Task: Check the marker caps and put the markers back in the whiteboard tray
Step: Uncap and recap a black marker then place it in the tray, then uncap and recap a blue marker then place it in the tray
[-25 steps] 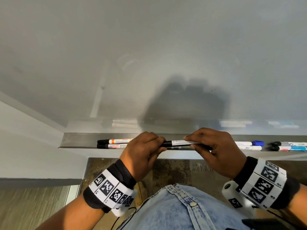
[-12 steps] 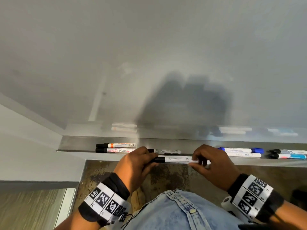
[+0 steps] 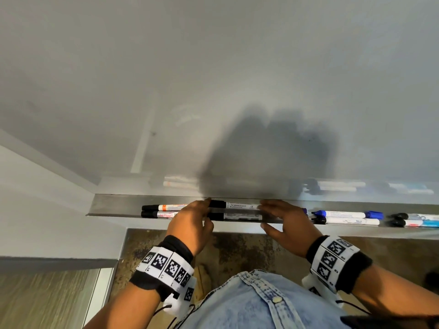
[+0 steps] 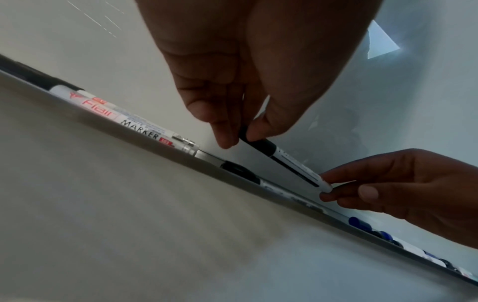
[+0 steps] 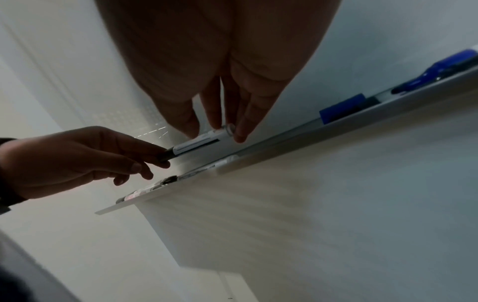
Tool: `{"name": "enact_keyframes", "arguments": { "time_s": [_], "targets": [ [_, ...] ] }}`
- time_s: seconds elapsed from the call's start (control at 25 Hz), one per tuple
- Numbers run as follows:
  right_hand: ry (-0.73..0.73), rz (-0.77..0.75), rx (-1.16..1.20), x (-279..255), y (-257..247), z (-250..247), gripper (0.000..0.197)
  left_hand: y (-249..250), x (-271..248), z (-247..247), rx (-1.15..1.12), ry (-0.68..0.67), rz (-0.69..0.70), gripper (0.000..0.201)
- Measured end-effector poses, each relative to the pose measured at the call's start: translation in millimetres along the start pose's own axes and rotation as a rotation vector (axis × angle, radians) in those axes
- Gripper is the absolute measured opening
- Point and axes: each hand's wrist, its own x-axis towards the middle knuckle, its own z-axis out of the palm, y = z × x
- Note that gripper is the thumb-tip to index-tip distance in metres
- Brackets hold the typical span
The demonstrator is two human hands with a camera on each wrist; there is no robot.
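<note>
A white marker with a black cap (image 3: 237, 205) (image 4: 289, 161) (image 5: 199, 143) hangs level just above the grey metal whiteboard tray (image 3: 114, 205). My left hand (image 3: 192, 222) (image 4: 235, 130) pinches its black cap end. My right hand (image 3: 282, 219) (image 5: 220, 130) pinches its white tail end. A second black-capped marker (image 3: 237, 216) lies in the tray right under it, near the front lip. The cap sits on the held marker.
Two black-capped markers (image 3: 164, 210) lie at the tray's left end, two blue and white markers (image 3: 344, 217) to the right, and more markers (image 3: 415, 220) at the far right. The whiteboard (image 3: 213, 79) rises behind the tray. A speckled floor lies below.
Both hands have carried the marker from in front of the tray's lip up and back over the tray. It now hangs behind the other black-capped marker.
</note>
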Motion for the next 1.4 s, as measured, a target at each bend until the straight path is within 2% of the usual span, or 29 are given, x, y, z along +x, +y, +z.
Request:
{"name": "enact_keyframes", "arguments": {
  "time_s": [0.16, 0.32, 0.56, 0.68, 0.84, 1.04, 1.2, 1.4],
  "targets": [
    [-0.125, 0.019, -0.068, 6, 1, 6, 0.053, 1, 3, 2, 0.185, -0.078, 0.014, 0.053],
    [-0.163, 0.019, -0.114, 7, 2, 10, 0.057, 1, 6, 3, 0.292, -0.137, 0.0, 0.052],
    [-0.209, 0.028, -0.166, 9, 5, 7, 0.05, 1, 16, -5, 0.388, -0.248, 0.027, 0.048],
    [-0.152, 0.004, -0.165, 9, 4, 4, 0.044, 1, 19, -11, 0.412, -0.286, 0.046, 0.037],
    [-0.041, -0.011, -0.151, 10, -3, 0, 0.037, 1, 18, -25, 0.361, -0.229, 0.105, 0.032],
    [0.076, -0.004, -0.091, 9, -15, -2, 0.025, 8, 20, -37, 0.259, -0.245, 0.272, 0.03],
    [0.086, -0.007, -0.09, 1, -16, -1, 0.029, 12, 22, -34, 0.229, -0.262, 0.397, 0.029],
    [0.113, 0.027, -0.002, -18, 3, -5, 0.033, 31, 23, -17, 0.194, -0.284, 0.454, 0.03]
  ]
}}
